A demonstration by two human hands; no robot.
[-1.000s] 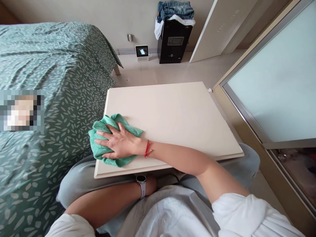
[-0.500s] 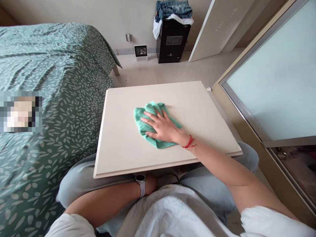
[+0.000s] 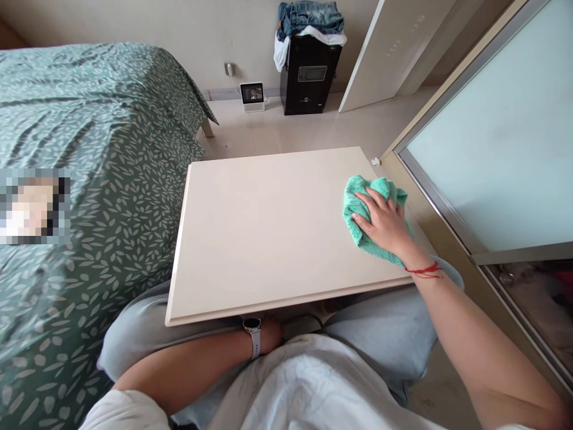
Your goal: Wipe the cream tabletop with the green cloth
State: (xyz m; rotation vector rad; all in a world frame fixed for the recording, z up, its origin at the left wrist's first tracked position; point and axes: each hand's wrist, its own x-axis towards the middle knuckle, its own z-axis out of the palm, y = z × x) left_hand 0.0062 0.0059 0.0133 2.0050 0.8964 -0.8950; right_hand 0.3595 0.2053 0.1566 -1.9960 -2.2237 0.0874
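Note:
A green cloth lies bunched on the right part of a cream tabletop, reaching its right edge. My right hand presses flat on the cloth with its fingers spread; a red string bracelet circles that wrist. Below the table's near edge, my left hand rests in front of my lap, close to my body. A watch with a pale strap is on the left wrist. The fingers of that hand are hidden.
A bed with a green leaf-pattern sheet stands at the left. Beyond the table are a small screen and a black cabinet topped with folded jeans. A frosted sliding door runs along the right.
My right hand and the green cloth have moved right across the tabletop, from its middle to its right edge. My left hand has stayed in place.

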